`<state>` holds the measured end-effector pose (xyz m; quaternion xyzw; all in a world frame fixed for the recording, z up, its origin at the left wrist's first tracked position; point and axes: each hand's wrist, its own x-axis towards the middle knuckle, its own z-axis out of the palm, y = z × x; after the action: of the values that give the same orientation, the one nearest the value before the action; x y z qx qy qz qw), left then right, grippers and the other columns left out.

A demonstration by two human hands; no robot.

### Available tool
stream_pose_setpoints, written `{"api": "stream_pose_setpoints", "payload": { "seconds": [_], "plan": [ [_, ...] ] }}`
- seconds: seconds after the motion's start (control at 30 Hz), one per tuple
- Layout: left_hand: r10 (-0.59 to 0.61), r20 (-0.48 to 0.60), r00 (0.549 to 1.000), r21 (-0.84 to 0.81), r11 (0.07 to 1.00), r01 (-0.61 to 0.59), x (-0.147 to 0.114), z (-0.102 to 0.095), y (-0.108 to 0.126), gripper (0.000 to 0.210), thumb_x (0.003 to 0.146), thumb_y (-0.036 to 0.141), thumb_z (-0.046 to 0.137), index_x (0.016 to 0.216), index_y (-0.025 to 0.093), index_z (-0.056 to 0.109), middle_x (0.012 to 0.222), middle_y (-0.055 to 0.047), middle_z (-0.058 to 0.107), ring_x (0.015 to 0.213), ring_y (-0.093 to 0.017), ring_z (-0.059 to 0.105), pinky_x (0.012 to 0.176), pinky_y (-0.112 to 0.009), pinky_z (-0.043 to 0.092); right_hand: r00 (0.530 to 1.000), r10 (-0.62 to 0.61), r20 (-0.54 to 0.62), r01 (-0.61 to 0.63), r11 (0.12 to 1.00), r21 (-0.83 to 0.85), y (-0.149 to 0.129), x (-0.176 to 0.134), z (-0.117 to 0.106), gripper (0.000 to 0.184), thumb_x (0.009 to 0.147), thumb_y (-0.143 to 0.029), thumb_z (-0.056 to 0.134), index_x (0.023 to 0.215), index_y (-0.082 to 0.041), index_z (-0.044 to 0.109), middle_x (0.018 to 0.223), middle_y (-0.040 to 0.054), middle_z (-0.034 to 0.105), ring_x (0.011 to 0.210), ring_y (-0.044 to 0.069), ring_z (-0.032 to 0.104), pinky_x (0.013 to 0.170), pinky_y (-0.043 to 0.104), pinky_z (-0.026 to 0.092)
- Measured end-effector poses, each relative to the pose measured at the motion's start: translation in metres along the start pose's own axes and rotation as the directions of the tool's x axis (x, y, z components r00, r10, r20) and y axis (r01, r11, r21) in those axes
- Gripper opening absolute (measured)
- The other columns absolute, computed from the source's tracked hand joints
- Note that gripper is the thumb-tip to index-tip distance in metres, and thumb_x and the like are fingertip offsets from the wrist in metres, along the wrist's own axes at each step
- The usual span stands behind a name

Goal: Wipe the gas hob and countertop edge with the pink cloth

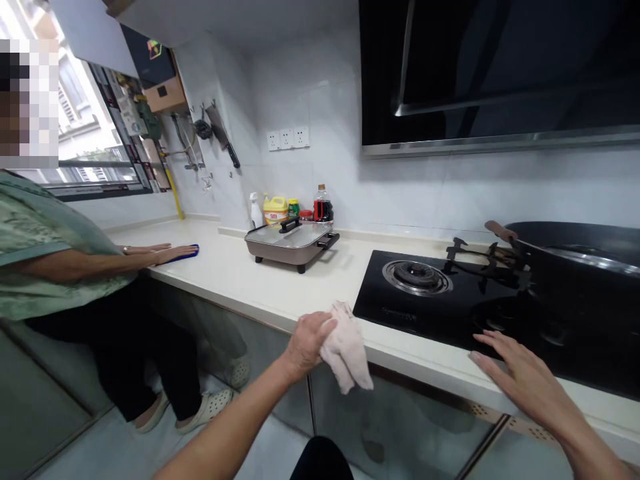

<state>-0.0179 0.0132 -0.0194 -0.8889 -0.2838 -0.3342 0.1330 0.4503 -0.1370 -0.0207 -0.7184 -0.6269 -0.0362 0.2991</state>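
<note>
My left hand [311,341] grips a pale pink cloth [346,347] at the front edge of the white countertop [240,288]. Part of the cloth hangs down over the edge, in front of the cabinet doors. Fingers spread, my right hand [523,380] is over the front rim of the black gas stove [400,310] and holds nothing. Whether its fingertips touch the glass I cannot tell. The stove's left burner [417,277] is bare. A loose black pan support [475,257] lies tilted near the large black wok [585,267] on the right.
An electric pan with a glass lid [290,243] stands on the counter, with several bottles behind it, one a yellow jug [275,210]. At the left another person [65,247] presses a blue cloth [189,253] on the counter. A range hood [490,73] overhangs the stove.
</note>
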Motion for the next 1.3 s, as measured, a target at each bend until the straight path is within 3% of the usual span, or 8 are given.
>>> {"api": "stream_pose_setpoints", "payload": {
  "seconds": [0.27, 0.4, 0.53, 0.7, 0.87, 0.93, 1.1, 1.3],
  "plan": [
    [-0.234, 0.384, 0.893, -0.249, 0.905, 0.344, 0.050, -0.084, -0.026, 0.049, 0.087, 0.030, 0.062, 0.135, 0.023, 0.065, 0.133, -0.006, 0.073, 0.120, -0.026, 0.068, 0.106, -0.037, 0.052, 1.000, 0.016, -0.008, -0.016, 1.000, -0.001, -0.012, 0.003, -0.002, 0.065, 0.094, -0.074, 0.041, 0.133, -0.029, 0.067, 0.150, 0.0086, 0.060, 0.144, 0.035, 0.050, 0.122, 0.061, 0.034],
    [-0.495, 0.326, 0.805, -0.314, 0.747, 0.586, 0.095, -0.104, -0.028, 0.055, 0.082, 0.032, 0.063, 0.134, 0.018, 0.064, 0.130, -0.006, 0.075, 0.118, -0.026, 0.070, 0.102, -0.034, 0.055, 1.000, 0.022, -0.016, -0.022, 1.000, 0.003, -0.016, 0.004, -0.003, 0.062, 0.094, -0.072, 0.041, 0.131, -0.029, 0.067, 0.148, 0.0078, 0.061, 0.141, 0.033, 0.052, 0.121, 0.060, 0.035],
    [-0.650, 0.147, 0.746, -0.242, 0.708, 0.664, 0.105, -0.090, -0.016, 0.067, 0.083, 0.028, 0.061, 0.149, 0.021, 0.053, 0.143, -0.007, 0.068, 0.130, -0.028, 0.064, 0.110, -0.039, 0.050, 0.999, 0.016, -0.029, -0.017, 1.000, -0.007, -0.016, 0.005, -0.001, 0.060, 0.094, -0.069, 0.042, 0.130, -0.029, 0.067, 0.147, 0.0083, 0.061, 0.141, 0.033, 0.053, 0.122, 0.060, 0.034],
    [-0.343, 0.388, 0.855, -0.101, 0.907, 0.409, 0.079, -0.074, 0.008, 0.082, 0.076, 0.037, 0.075, 0.153, 0.020, 0.051, 0.157, -0.013, 0.055, 0.145, -0.034, 0.052, 0.117, -0.043, 0.045, 1.000, 0.017, -0.019, -0.017, 1.000, -0.013, -0.014, 0.005, 0.001, 0.060, 0.095, -0.069, 0.041, 0.132, -0.029, 0.066, 0.149, 0.0079, 0.060, 0.143, 0.032, 0.051, 0.123, 0.058, 0.033],
    [-0.305, 0.566, 0.766, -0.127, 0.886, 0.446, 0.083, -0.097, 0.007, 0.077, 0.079, 0.055, 0.075, 0.148, 0.025, 0.058, 0.147, -0.009, 0.065, 0.131, -0.035, 0.064, 0.109, -0.042, 0.050, 1.000, 0.005, -0.010, -0.006, 1.000, -0.031, -0.010, 0.002, 0.002, 0.064, 0.095, -0.072, 0.040, 0.135, -0.028, 0.065, 0.151, 0.0087, 0.059, 0.146, 0.033, 0.048, 0.124, 0.060, 0.031],
    [-0.321, 0.532, 0.784, -0.117, 0.889, 0.443, 0.086, -0.093, 0.007, 0.066, 0.084, 0.057, 0.070, 0.141, 0.023, 0.064, 0.146, -0.010, 0.066, 0.133, -0.035, 0.063, 0.112, -0.043, 0.048, 1.000, -0.002, -0.007, 0.002, 0.999, -0.034, -0.007, 0.001, 0.003, 0.065, 0.095, -0.073, 0.040, 0.136, -0.028, 0.064, 0.151, 0.0087, 0.059, 0.147, 0.033, 0.047, 0.124, 0.060, 0.031],
    [-0.293, 0.393, 0.871, -0.150, 0.914, 0.376, 0.086, -0.050, 0.015, 0.072, 0.089, 0.053, 0.067, 0.153, 0.022, 0.052, 0.165, -0.012, 0.044, 0.155, -0.032, 0.037, 0.125, -0.047, 0.033, 1.000, -0.008, -0.022, 0.007, 0.999, -0.051, -0.002, -0.002, 0.004, 0.065, 0.095, -0.075, 0.042, 0.136, -0.029, 0.064, 0.151, 0.0074, 0.059, 0.147, 0.033, 0.047, 0.124, 0.061, 0.032],
    [-0.432, 0.459, 0.776, -0.087, 0.848, 0.523, 0.127, -0.009, 0.004, 0.063, 0.098, 0.057, 0.050, 0.156, 0.033, 0.049, 0.165, -0.007, 0.046, 0.157, -0.031, 0.032, 0.124, -0.052, 0.032, 0.999, 0.004, -0.037, -0.007, 0.996, -0.094, 0.000, -0.003, 0.002, 0.063, 0.096, -0.073, 0.043, 0.135, -0.029, 0.065, 0.150, 0.0075, 0.060, 0.143, 0.035, 0.052, 0.121, 0.061, 0.037]
  ]
}}
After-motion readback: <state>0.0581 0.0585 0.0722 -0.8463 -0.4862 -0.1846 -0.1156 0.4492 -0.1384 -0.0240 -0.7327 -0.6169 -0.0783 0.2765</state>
